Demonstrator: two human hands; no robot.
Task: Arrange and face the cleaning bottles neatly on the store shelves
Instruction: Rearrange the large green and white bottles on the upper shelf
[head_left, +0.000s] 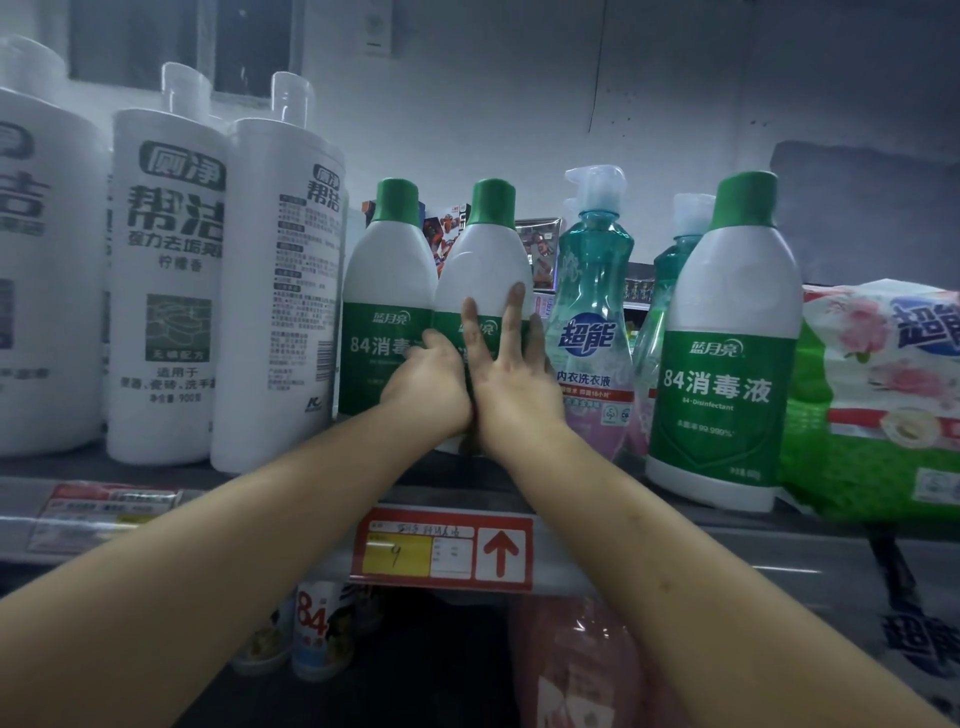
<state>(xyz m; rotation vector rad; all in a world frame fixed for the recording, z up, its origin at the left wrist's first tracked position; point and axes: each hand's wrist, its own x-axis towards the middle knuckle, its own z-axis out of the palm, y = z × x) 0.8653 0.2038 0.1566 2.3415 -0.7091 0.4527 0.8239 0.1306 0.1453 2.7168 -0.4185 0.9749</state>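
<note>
Green-capped bottle (485, 270) standing on the shelf (291, 480), in the middle of the row, touching a twin bottle (387, 291) on its left. Both hands on its front. Left hand (428, 387) curled round the label, low on the left side. Right hand (511, 374) flat against the front, fingers (517, 312) straight and spread, pressing, not gripping.

Looks like the pushing-back and lining-up step for this one bottle. Label half hidden by the hands, so hard to say whether straight yet.

Just beside on the right, a see-through teal pump bottle (595, 312), then another teal one (662, 291) tucked behind a third green-capped bottle (727, 338) standing nearer the front edge. Far right, a green soft pack (872, 405). On the left, tall white bottles (166, 280); one (278, 291) turned so its back print shows. Red price tag (441, 548) under the shelf edge.

Next, probably: let go gently, keep the bottle upright, then turn the white one to face front and bring the forward green one into line.
</note>
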